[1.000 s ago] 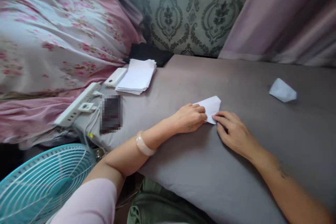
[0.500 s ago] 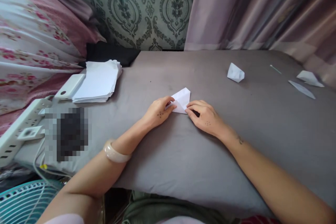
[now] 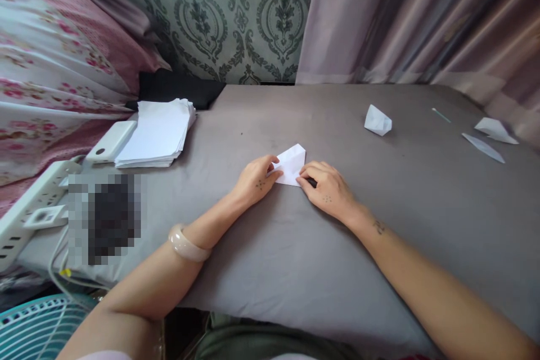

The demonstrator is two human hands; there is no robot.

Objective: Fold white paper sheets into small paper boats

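Observation:
A folded sheet of white paper [image 3: 292, 162] lies on the grey cloth-covered surface [image 3: 270, 247], with a pointed upper edge. My left hand [image 3: 258, 180] has its thumb and fingers closed on the paper's left end. At the lower right corner, my right hand [image 3: 324, 184] pinches the paper between thumb and forefinger, its other fingers curled. Part of the paper is hidden under the fingers of both hands.
A stack of white paper [image 3: 149, 132] lies at the left beside a white box [image 3: 113, 140] and a power strip [image 3: 36, 202]. Folded paper pieces [image 3: 378, 120] [image 3: 496, 130] and a thin stick [image 3: 441, 115] lie at the right. A teal fan [image 3: 37, 329] stands lower left.
My right hand has shifted slightly left along the paper's lower edge. A flap that stood partly over the paper now looks flatter. My left hand stays on the left end.

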